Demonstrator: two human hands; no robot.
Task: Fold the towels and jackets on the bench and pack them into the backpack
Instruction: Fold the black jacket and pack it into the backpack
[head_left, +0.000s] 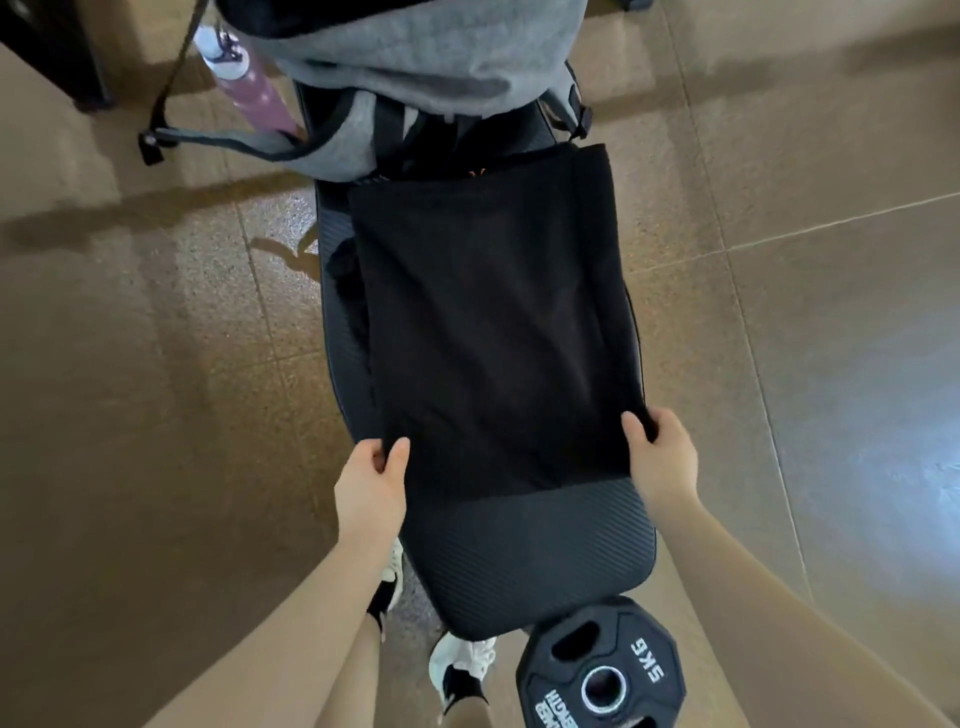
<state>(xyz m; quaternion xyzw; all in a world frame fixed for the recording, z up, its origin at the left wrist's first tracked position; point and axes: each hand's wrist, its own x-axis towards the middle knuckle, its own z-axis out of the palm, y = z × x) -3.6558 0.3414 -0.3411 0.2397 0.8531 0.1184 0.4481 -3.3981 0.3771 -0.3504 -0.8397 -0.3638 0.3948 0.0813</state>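
Black towel (493, 332) flat and smooth along bench (524, 561), near corners pinched by left hand (371, 488) and right hand (660, 457) fingers.

Both my bare forearms reach forward from the bottom of the view, set apart. My left hand (371, 480) has its thumb on top and fingers (375, 453) curled under, pinching. My right hand (660, 457) mirrors it, thumb on top, the other fingers curled over the edge.
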